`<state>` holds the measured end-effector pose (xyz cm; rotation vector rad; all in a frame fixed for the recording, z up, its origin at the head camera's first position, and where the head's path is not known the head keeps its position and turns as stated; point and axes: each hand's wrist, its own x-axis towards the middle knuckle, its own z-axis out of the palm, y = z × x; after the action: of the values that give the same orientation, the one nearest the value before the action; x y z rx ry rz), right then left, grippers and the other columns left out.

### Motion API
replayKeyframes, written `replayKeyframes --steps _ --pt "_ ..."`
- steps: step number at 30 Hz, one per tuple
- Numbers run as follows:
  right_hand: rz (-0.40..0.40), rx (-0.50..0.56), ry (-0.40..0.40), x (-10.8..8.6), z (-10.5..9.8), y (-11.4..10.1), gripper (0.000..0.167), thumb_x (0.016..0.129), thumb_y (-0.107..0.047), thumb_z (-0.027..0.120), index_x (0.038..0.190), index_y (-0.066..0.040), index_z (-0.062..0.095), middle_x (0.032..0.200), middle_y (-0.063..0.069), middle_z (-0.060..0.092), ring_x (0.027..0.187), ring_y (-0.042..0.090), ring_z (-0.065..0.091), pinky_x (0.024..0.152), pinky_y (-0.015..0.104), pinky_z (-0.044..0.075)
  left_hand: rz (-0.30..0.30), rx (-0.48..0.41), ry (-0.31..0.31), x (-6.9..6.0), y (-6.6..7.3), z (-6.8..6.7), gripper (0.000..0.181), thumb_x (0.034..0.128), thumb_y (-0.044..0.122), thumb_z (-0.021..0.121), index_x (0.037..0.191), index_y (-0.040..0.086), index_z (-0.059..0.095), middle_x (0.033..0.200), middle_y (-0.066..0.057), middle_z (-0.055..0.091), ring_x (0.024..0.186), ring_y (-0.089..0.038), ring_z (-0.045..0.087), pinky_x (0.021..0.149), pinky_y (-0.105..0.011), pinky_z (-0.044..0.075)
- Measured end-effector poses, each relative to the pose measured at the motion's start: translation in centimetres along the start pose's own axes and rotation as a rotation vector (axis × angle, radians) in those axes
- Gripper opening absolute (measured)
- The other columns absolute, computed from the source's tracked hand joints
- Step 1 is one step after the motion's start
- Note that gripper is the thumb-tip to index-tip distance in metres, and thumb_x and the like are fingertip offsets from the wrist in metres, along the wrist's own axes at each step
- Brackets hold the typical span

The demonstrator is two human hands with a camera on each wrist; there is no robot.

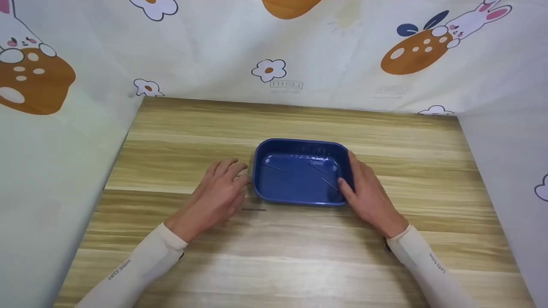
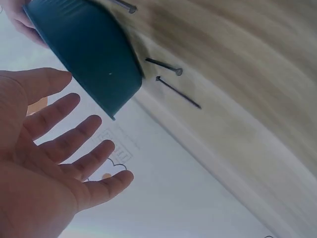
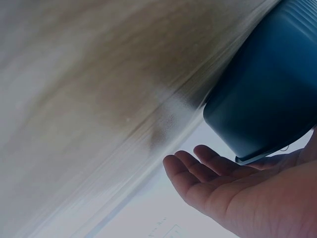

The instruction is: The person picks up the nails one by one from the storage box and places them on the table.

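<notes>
So, far left there's a bunny-print cloth (image 1: pixel 43 81) walling in the wood table (image 1: pixel 150 171), then the left hand (image 1: pixel 218 190), fingers loose and apart. It's blocking the head view of some nails (image 2: pixel 179 92) lying beside the blue bin (image 1: pixel 291 188), which sits mid-table with thin nail-like pieces (image 1: pixel 329 184) inside. Right hand (image 1: pixel 370 199) is clamped on the bin's right wall, thumb inside.

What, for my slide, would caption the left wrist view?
Left hand beside a blue container, three nails on the table.
</notes>
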<state>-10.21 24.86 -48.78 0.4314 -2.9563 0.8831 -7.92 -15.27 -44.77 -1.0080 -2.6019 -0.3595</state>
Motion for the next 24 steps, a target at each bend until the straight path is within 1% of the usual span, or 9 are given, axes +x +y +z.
replayKeyframes --steps 5,10,14,18,21,24 --pt "0.009 -0.002 -0.011 0.0 0.0 0.0 0.079 0.111 -0.028 0.059 0.175 -0.003 0.020 0.164 0.034 0.044 0.151 0.050 0.044 0.124 0.065 0.035 0.020 -0.008 0.009 1.1 0.4 -0.1 0.024 0.0959 0.008 0.078 0.119 0.002 0.075 0.131 -0.021 0.069 0.129 -0.045 0.060 0.105 -0.065 0.051" --pt "0.012 -0.004 -0.011 0.0 0.0 0.0 0.079 0.111 -0.028 0.060 0.175 -0.004 0.019 0.164 0.033 0.044 0.151 0.050 0.044 0.125 0.065 0.035 0.054 -0.005 -0.012 2.2 0.8 -0.1 0.028 0.0960 0.010 0.083 0.122 0.002 0.075 0.136 -0.021 0.068 0.131 -0.045 0.059 0.108 -0.064 0.051" --pt "0.010 -0.002 -0.013 0.1 0.0 -0.1 0.080 0.111 -0.029 0.060 0.175 -0.004 0.019 0.164 0.033 0.044 0.151 0.050 0.044 0.125 0.065 0.035 0.084 -0.008 -0.016 3.0 1.1 0.2 0.032 0.0957 0.012 0.084 0.125 0.005 0.074 0.138 -0.022 0.068 0.133 -0.046 0.060 0.108 -0.064 0.052" --pt "0.005 0.002 -0.015 0.1 0.0 0.0 0.080 0.111 -0.029 0.060 0.175 -0.004 0.019 0.165 0.033 0.043 0.151 0.050 0.044 0.124 0.065 0.036 0.104 -0.010 -0.011 3.6 1.3 0.7 0.032 0.0952 0.011 0.084 0.125 0.005 0.074 0.137 -0.021 0.068 0.134 -0.046 0.060 0.107 -0.065 0.052" --pt "0.004 0.002 -0.010 0.1 0.0 0.0 0.080 0.110 -0.029 0.060 0.174 -0.003 0.021 0.165 0.033 0.044 0.151 0.051 0.044 0.124 0.065 0.036 0.119 0.002 -0.013 4.2 1.6 1.0 0.031 0.0948 0.012 0.085 0.124 0.006 0.075 0.135 -0.019 0.069 0.133 -0.044 0.060 0.107 -0.065 0.053" --pt "0.006 0.002 -0.006 0.0 0.0 0.0 0.080 0.110 -0.029 0.060 0.174 -0.003 0.021 0.164 0.033 0.045 0.150 0.050 0.044 0.124 0.064 0.036 0.131 0.031 -0.033 5.0 2.0 1.0 0.029 0.0968 0.015 0.083 0.124 0.008 0.075 0.135 -0.018 0.070 0.133 -0.042 0.059 0.108 -0.064 0.053"
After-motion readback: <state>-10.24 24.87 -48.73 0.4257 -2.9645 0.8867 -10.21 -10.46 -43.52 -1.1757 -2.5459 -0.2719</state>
